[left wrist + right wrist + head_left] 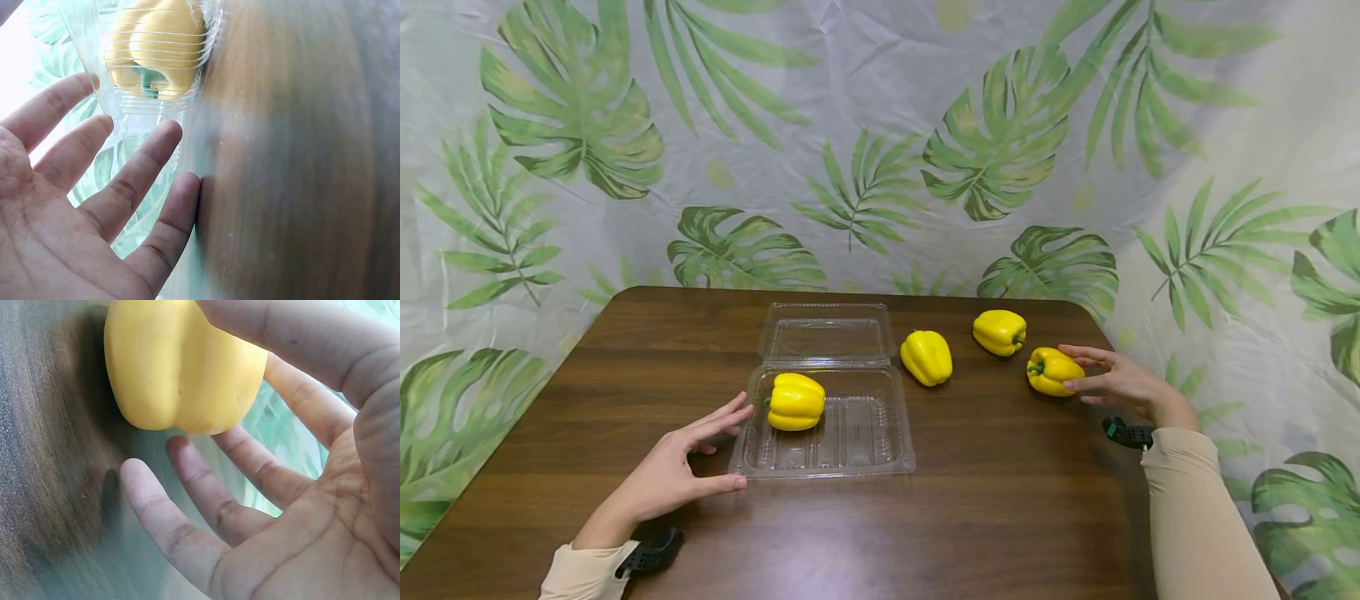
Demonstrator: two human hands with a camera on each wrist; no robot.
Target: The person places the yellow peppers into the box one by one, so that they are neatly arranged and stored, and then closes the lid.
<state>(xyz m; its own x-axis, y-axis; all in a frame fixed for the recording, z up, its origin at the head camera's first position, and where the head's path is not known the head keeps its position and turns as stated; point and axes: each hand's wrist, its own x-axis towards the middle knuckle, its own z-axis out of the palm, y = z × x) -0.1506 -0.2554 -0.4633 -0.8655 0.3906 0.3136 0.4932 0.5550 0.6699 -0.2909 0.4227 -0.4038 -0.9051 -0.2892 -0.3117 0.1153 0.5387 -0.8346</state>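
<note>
Spreading fingers (pixel 187 544) beneath pepper (pixel 181 365), wrist-only.

Open box (pixel 880 450) at the middle of the desk (pixel 1000 517), lid lying behind it, one pepper (pixel 795 402) in its left part, three peppers in a row to its right, left hand (pixel 681 471) at the box's left edge, right hand (pixel 1116 383) at the rightmost pepper (pixel 1051 372).
</note>
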